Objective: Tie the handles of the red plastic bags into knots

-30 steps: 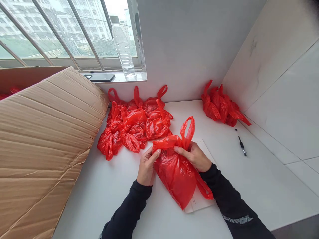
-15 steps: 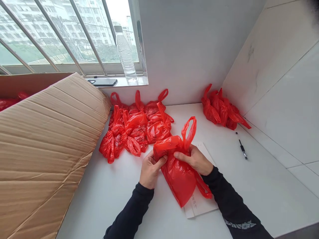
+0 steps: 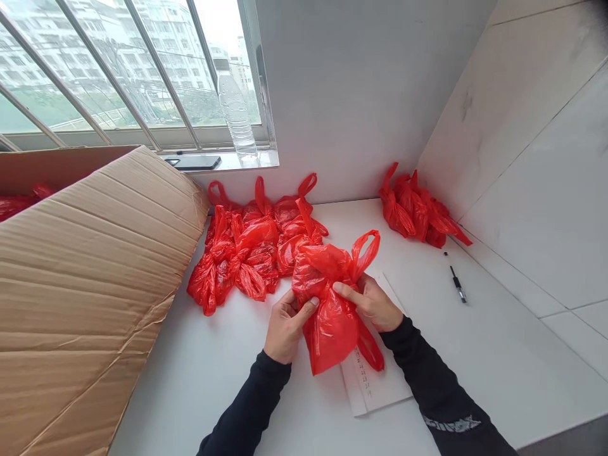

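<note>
My left hand [image 3: 286, 329] and right hand [image 3: 382, 307] pinch the red plastic carrier bag [image 3: 332, 339], thumbs in front, above marked white paper [image 3: 384, 383] on the worktop [image 3: 190, 354]. Hard tugging could split its thin film; pushing forward could jostle the clustered red bags [image 3: 256, 250].

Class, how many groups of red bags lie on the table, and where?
2: a larger group beside the box, a smaller group in the far right corner. Others may be hidden behind the box; the held bag isn't counted.

Left hand [image 3: 286, 329] and right hand [image 3: 380, 305] gripped close together, thumbs [image 3: 308, 311] uppermost, both arms [image 3: 249, 402] angled inward.
</note>
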Available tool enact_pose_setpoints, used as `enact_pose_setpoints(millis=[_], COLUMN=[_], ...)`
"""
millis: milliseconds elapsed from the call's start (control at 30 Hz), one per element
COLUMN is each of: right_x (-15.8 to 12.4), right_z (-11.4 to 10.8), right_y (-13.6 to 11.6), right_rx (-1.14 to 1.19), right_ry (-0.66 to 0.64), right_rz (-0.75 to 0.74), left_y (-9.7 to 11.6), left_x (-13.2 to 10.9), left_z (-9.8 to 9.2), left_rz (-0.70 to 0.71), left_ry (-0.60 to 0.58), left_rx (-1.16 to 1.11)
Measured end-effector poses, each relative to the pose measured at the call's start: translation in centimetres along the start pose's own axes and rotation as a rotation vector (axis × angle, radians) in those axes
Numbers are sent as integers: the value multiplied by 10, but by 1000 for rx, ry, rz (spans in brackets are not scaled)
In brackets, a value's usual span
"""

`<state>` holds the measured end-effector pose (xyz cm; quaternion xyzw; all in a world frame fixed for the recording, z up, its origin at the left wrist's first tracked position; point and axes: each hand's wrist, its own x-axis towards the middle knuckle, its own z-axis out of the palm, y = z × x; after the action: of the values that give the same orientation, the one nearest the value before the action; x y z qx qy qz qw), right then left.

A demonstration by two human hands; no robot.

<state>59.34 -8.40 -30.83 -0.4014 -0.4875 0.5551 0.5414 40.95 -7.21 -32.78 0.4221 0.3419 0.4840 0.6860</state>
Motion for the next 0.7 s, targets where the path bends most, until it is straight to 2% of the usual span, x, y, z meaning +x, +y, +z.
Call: enact_pose_setpoints(millis=[100, 200, 367, 433, 567, 700], right_x=[0, 0, 1, 1, -1, -2], right_z=[0, 0, -3, -4, -3, -5], right_y=[3, 5, 10, 11, 8, 2], right_rx=[-70, -90, -41, 6, 38, -50], right_ry=[-78, -55, 63, 74, 52, -27], right_rz=[17, 16, -25, -12, 21, 29], left_y=[1, 3, 5, 5, 3, 3], left_x=[1, -1, -5, -6, -6, -5], left_z=[-2, -1, 0, 0, -1, -1], left_rz=[25, 20, -33, -18, 16, 33], left_ry=[57, 89, -67, -91, -128, -154], left_rx=[-19, -28, 11, 43, 42, 15])
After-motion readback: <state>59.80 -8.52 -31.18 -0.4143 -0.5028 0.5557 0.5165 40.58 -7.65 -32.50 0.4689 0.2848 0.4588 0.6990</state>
